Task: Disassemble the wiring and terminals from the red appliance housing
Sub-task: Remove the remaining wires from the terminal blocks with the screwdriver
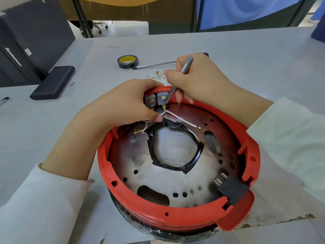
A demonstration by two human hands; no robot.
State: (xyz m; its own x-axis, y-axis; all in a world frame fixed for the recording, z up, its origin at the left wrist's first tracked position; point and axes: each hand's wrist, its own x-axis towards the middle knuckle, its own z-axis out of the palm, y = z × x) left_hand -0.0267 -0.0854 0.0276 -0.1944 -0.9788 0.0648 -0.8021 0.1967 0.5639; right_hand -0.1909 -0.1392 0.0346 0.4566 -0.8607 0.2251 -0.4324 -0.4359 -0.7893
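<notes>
Two bare hands work at the far rim of a round red appliance housing (175, 215), which fills the lower centre of the frame and rests on a grey table (228, 55). The housing lies open side up, showing a scorched metal plate (158, 180) with a ring of black tape (175, 147) around its central hole.

The left hand (123, 106), coming in from the lower left in a white sleeve, curls over the rim at the top of the housing; its thumb and fingers pinch a white wire (162, 113) just below two grey switch blocks (157, 98) set inside the rim.

The right hand (198, 80), entering from the right, grips a slim metal tool (186, 66) like a pen. The tool's tip touches a brass terminal (163, 98) on the right-hand block.

Another white wire (182, 119) runs from the blocks toward the right across the plate and ends in a loose brass connector. A black plug socket (232, 190) sits in the rim at lower right.

Beyond the hands, near the centre top, lie a roll of black tape (127, 61), a pen (154, 65) and several loose wires with brass ends (158, 76). A flat black case (52, 82) lies at the left, with a dark computer tower (26, 41) in the upper left.
</notes>
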